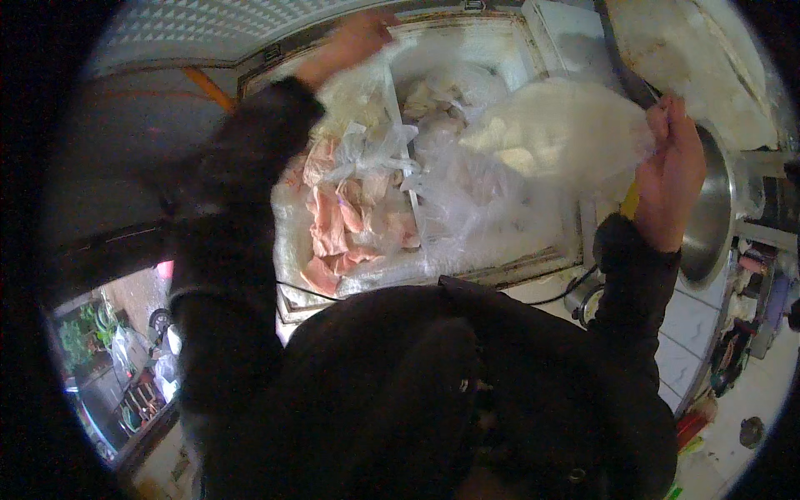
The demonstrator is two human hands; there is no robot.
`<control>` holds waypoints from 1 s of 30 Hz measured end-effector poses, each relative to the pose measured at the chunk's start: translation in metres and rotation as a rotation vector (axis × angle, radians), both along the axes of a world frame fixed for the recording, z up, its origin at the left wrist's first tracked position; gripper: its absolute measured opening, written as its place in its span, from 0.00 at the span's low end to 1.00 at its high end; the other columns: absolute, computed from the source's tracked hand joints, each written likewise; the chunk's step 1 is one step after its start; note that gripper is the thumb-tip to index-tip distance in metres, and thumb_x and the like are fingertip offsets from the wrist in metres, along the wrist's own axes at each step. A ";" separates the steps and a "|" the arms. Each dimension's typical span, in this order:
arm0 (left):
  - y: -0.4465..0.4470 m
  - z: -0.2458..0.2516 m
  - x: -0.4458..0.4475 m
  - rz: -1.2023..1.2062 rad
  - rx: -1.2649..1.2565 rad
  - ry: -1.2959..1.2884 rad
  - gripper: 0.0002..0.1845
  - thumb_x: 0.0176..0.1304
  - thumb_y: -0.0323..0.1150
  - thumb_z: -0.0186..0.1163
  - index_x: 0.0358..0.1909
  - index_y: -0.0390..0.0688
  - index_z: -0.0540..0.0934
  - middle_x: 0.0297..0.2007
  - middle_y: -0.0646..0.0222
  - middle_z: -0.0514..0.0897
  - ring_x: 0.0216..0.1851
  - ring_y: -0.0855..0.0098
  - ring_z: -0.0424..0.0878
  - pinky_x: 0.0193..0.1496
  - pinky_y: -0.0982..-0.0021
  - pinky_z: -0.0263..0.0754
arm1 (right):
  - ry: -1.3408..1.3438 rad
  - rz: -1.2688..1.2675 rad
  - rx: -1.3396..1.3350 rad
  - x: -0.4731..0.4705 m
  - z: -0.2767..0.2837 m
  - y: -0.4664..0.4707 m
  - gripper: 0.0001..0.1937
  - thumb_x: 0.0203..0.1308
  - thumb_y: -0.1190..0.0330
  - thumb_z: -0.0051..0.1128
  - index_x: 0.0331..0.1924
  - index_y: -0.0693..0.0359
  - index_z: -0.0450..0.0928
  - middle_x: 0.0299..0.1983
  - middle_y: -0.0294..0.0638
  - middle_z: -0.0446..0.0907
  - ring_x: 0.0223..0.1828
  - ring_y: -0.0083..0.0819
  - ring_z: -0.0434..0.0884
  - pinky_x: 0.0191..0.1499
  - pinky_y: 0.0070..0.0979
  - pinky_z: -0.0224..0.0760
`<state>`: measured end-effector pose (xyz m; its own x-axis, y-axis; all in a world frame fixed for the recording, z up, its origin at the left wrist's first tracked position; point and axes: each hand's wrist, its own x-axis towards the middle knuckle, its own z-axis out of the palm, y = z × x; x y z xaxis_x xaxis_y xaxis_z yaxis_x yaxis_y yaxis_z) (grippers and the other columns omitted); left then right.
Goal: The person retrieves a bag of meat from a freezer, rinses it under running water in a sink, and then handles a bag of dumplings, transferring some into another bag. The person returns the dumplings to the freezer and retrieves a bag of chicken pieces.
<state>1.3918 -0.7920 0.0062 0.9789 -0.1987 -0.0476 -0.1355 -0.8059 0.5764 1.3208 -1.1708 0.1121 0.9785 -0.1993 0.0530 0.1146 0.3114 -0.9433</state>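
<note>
My right hand [674,178] grips the gathered end of a clear plastic bag [562,128] with pale yellowish contents, blurred by motion. The bag hangs over the right side of an open, frosted chest freezer [537,259]. My left hand [350,47] is at the freezer's far rim, blurred; whether it touches the rim or lid I cannot tell. In the left compartment lie pieces of pink meat [328,222] and a knotted clear bag [369,150]. A white divider [409,187] separates them from more plastic bags [465,181] on the right.
A steel bowl [712,206] stands right of the freezer on a white-tiled surface [690,319]. Close to my right sleeve is a small metal pot [584,300]. A dark cable [306,290] crosses near the front rim. An opening at lower left shows plants [81,337] and bags outside.
</note>
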 end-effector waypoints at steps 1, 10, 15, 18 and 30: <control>-0.018 -0.052 0.008 -0.029 0.077 -0.108 0.25 0.49 0.40 0.61 0.50 0.45 0.74 0.33 0.53 0.81 0.36 0.58 0.79 0.44 0.62 0.73 | 0.017 -0.008 0.010 -0.002 -0.001 0.003 0.08 0.62 0.67 0.49 0.31 0.63 0.71 0.25 0.29 0.64 0.25 0.18 0.61 0.29 0.15 0.54; -0.114 -0.258 0.024 0.169 0.372 -0.582 0.20 0.52 0.36 0.55 0.49 0.48 0.75 0.47 0.56 0.74 0.50 0.57 0.72 0.55 0.59 0.63 | 0.295 0.123 -0.086 -0.020 -0.037 -0.004 0.06 0.63 0.68 0.47 0.36 0.61 0.70 0.25 0.28 0.65 0.21 0.15 0.56 0.24 0.14 0.48; -0.076 -0.211 0.075 -0.306 0.095 -0.245 0.10 0.56 0.33 0.54 0.38 0.41 0.74 0.32 0.62 0.76 0.41 0.67 0.74 0.45 0.66 0.67 | 0.409 0.119 -0.133 -0.018 -0.056 0.009 0.05 0.63 0.69 0.47 0.35 0.62 0.69 0.26 0.30 0.66 0.22 0.15 0.57 0.24 0.13 0.49; -0.077 -0.175 0.092 -0.237 -0.296 -0.042 0.08 0.56 0.31 0.56 0.34 0.38 0.72 0.25 0.65 0.74 0.33 0.72 0.73 0.37 0.68 0.68 | 0.391 0.139 -0.133 -0.018 -0.063 0.018 0.05 0.63 0.70 0.48 0.34 0.63 0.69 0.26 0.31 0.67 0.23 0.15 0.58 0.24 0.13 0.49; -0.117 -0.035 0.115 -0.525 -0.141 0.126 0.09 0.50 0.20 0.51 0.34 0.39 0.73 0.29 0.58 0.75 0.31 0.61 0.75 0.36 0.62 0.69 | 0.393 0.174 -0.105 -0.015 -0.066 0.030 0.05 0.63 0.70 0.47 0.30 0.58 0.69 0.22 0.27 0.65 0.21 0.14 0.59 0.24 0.14 0.50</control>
